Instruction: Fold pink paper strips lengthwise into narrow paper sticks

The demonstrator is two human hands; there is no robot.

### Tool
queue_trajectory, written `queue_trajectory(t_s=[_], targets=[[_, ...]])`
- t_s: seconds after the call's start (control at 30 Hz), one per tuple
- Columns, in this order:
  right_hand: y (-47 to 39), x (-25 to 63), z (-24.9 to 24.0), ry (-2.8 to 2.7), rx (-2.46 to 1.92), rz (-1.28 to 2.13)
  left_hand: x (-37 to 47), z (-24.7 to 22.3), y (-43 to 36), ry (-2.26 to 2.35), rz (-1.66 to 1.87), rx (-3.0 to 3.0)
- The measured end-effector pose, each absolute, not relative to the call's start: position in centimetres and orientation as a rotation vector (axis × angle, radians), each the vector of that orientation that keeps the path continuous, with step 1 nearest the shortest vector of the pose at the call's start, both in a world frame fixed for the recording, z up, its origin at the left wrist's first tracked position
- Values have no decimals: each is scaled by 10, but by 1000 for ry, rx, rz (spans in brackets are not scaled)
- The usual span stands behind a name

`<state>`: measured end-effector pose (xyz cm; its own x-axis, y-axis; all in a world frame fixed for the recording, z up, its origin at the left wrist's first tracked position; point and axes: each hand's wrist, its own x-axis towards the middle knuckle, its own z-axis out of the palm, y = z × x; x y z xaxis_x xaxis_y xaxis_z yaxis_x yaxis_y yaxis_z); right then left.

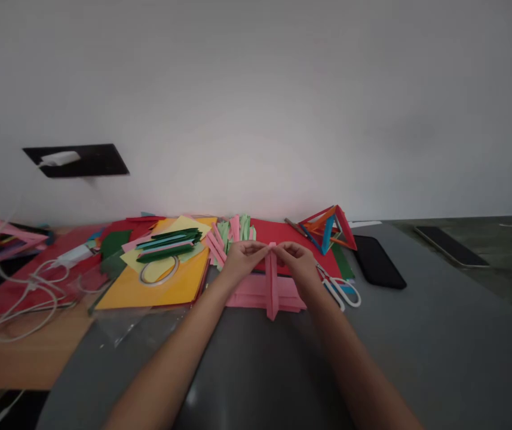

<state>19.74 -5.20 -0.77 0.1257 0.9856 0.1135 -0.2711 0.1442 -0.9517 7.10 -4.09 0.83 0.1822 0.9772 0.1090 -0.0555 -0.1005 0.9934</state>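
A folded pink paper strip (272,286) hangs upright in front of me. My left hand (244,258) pinches its top end from the left, and my right hand (298,260) pinches the same end from the right. The fingertips of both hands almost meet there. Behind the strip lie flat pink paper pieces (249,292), partly covered by it and by my right hand. White-handled scissors (349,292) rest just right of my right hand, their blades partly hidden.
At left, dark green folded strips (168,245) and a tape roll (144,279) lie on yellow paper (184,289). Pink and green strips (226,233) stand behind my hands. At right are a colourful paper frame (327,230), a black phone (379,263) and another phone (450,246). White cables (36,286) tangle at far left.
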Motion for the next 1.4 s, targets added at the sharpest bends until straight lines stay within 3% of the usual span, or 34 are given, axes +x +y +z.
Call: queue_trajectory(t_s=[0.17,0.4,0.8,0.93,1.2,1.4], targets=[[-54,192,-7,-1061,-986,993,70,4,-40,993,1254,1357],[-64,189,-1,-1441,-999,262,72,4,-42,985,1347,1334],[-60,196,-6,-1652,-1064,-29,75,6,-43,977,1316,1317],[-62,192,-4,-1581,-1068,120,73,6,-41,1030,1327,1293],[-53,195,-11,-1130,-1087,938,73,8,-44,997,1288,1436],[-53,198,-8,-1248,-1128,847,72,9,-43,1058,1272,1428]])
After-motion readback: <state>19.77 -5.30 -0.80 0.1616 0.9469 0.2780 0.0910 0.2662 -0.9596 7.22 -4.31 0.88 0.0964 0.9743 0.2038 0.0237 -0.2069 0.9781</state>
